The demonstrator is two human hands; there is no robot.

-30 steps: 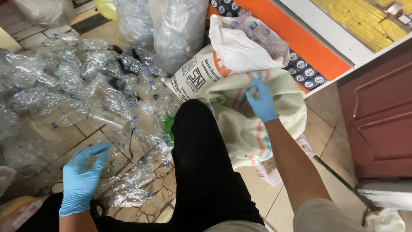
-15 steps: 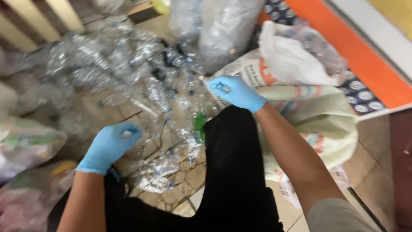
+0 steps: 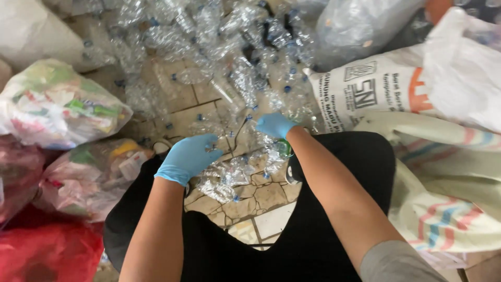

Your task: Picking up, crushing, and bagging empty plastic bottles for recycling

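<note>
Right hand (image 3: 275, 124) moved from sack to crushed clear bottles (image 3: 229, 175), curled grasping one, left hand (image 3: 189, 156) likewise

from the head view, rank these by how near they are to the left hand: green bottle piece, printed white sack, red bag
From the left hand:
1. green bottle piece, just to its right, by the right hand.
2. red bag, bottom left corner.
3. printed white sack, upper right.

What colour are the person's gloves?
Light blue, on both the left hand and right hand; head view.
</note>
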